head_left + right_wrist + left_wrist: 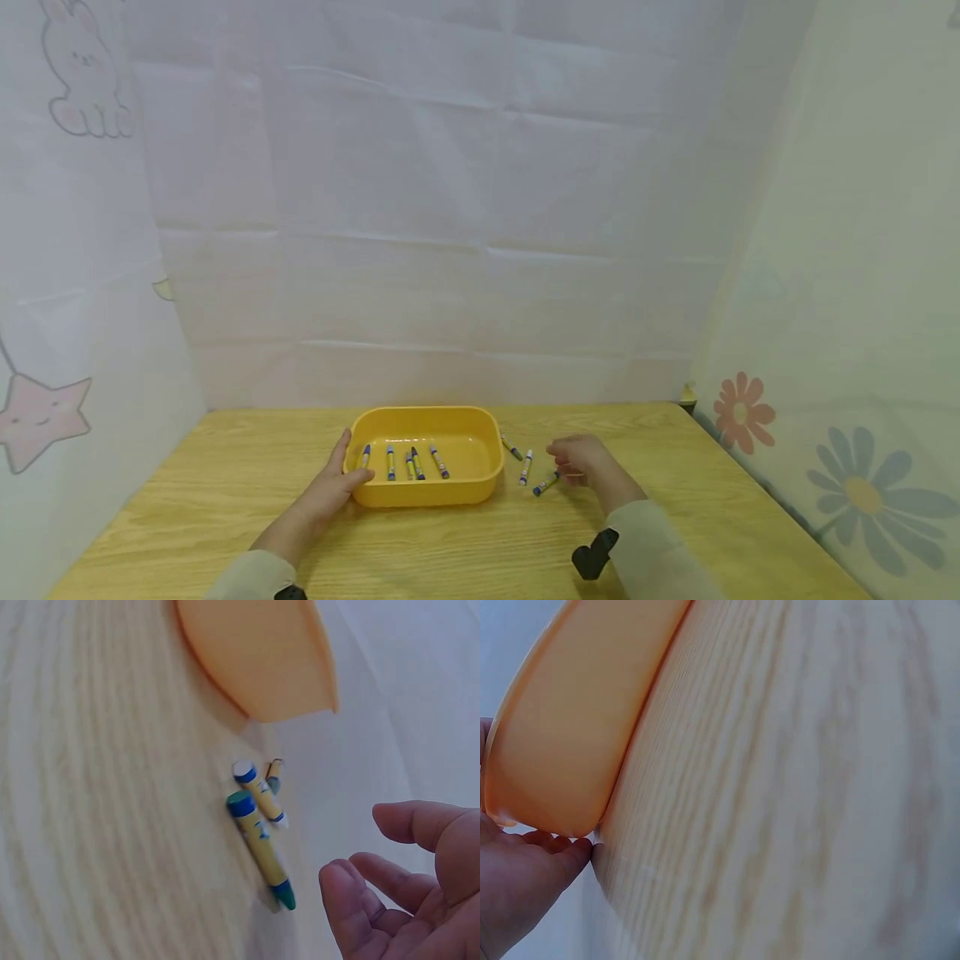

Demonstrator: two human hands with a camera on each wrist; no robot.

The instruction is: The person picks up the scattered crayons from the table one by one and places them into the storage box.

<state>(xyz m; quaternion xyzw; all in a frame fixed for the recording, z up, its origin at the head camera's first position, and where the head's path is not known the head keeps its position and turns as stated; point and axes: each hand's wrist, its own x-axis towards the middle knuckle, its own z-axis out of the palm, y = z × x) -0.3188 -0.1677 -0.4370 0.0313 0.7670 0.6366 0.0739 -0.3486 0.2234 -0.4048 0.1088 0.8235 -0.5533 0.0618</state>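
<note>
Now, head view: five crayons (438,462) sit in the yellow tray (420,496), three loose crayons (527,467) to its right. Left wrist: the left hand (521,877) grips the tray's left end. Right wrist: the right hand (450,907), fingers parted, holding nothing, hovers right of the tray.

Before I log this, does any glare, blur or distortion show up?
Head: small glints inside the yellow tray; left wrist: the wooden table blurs toward the right, its edge looking curved; right wrist: soft focus, lettering on the nearest crayon unreadable.
</note>
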